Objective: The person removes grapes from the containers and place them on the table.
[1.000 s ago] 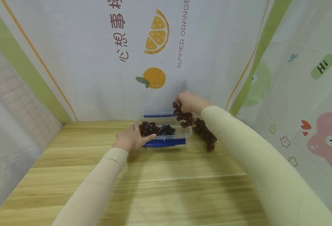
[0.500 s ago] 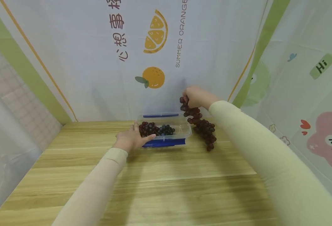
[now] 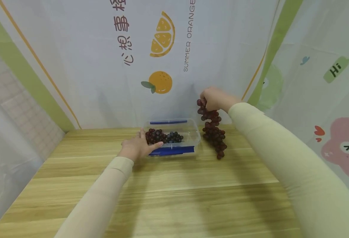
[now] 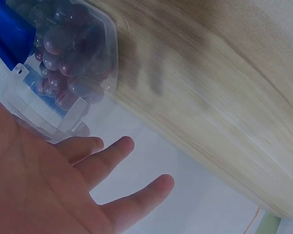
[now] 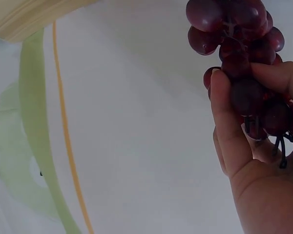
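Observation:
A clear plastic container (image 3: 189, 136) with blue side clips stands near the back of the table. Inside it lie a dark red bunch of grapes (image 3: 156, 135) and a blue-black bunch of grapes (image 3: 174, 137). My left hand (image 3: 137, 145) rests at the container's left end, thumb along the front rim, fingers spread in the left wrist view. To the right of the container, my right hand (image 3: 216, 99) pinches the upper part of a dark red bunch of grapes (image 5: 246, 97), which hangs down. Beneath and overlapping it is another dark red bunch of grapes (image 3: 217, 142) on the table.
The wooden table (image 3: 174, 198) stretches from the container towards me. A white cloth (image 3: 112, 99) with printed oranges and writing hangs directly behind. Another printed cloth (image 3: 299, 109) closes off the right side.
My right hand has moved right and slightly up with its grapes, from over the container's right end to above the grapes on the table. My left hand has stayed at the container.

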Action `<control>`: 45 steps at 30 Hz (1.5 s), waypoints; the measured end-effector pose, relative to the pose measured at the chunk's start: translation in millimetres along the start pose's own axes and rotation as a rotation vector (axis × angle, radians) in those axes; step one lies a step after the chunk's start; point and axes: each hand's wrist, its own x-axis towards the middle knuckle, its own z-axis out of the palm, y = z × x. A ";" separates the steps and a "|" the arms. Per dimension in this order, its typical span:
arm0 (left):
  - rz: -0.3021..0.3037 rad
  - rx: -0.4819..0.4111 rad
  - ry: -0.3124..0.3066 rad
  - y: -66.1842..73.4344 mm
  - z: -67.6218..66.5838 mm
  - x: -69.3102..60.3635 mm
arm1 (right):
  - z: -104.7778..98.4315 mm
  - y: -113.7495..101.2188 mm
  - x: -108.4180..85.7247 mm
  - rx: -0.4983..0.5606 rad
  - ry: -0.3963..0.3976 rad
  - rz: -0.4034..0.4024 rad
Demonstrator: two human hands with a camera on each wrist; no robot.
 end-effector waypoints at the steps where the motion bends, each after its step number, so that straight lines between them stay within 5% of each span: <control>1: -0.002 -0.002 0.000 -0.2 0.4 0.3 | -0.4 1.9 -1.2 -0.001 -0.001 0.002; 16: -0.008 -0.015 -0.003 -3.2 2.5 0.7 | 2.6 32.3 -21.3 0.000 -0.022 0.032; 33: -0.010 -0.017 0.000 -3.0 6.2 4.9 | 28.8 77.4 -42.2 -0.011 -0.023 0.078; 45: -0.005 -0.018 0.004 -3.9 5.3 4.2 | 58.1 110.5 -65.3 0.002 -0.109 0.126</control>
